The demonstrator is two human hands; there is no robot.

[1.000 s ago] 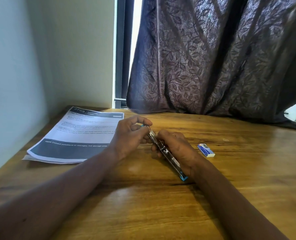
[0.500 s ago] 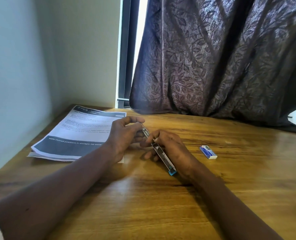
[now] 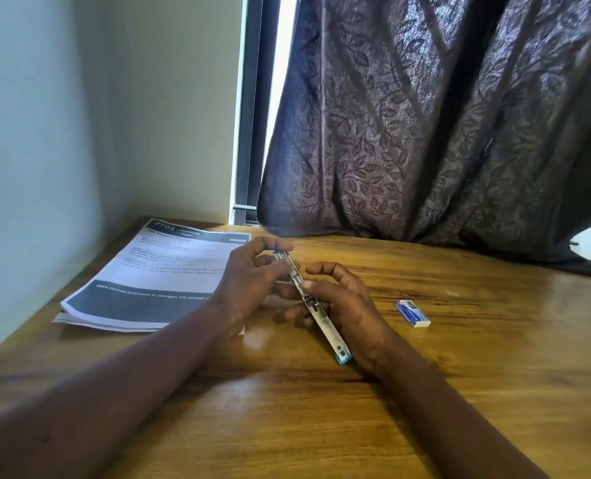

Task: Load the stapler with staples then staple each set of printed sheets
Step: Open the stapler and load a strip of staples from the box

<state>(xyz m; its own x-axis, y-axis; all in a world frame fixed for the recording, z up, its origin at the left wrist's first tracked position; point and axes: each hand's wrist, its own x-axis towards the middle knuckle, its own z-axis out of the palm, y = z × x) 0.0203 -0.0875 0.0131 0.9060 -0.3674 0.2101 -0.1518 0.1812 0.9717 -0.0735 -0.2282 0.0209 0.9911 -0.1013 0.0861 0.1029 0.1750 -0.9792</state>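
While the left hand pinches the far tip of the stapler and the right hand grips its middle, just right of the printed sheets, a slipped pinch could snap it shut unloaded.

Wooden table, pale wall, dark leaf-patterned curtain, bright window gap

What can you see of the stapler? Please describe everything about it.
The stapler is long, narrow, silvery metal with blue plastic at both ends. It appears opened, its channel facing up. It runs diagonally, far end left, near end right, over the wooden table. The left hand pinches its far end; the right hand cradles its middle.
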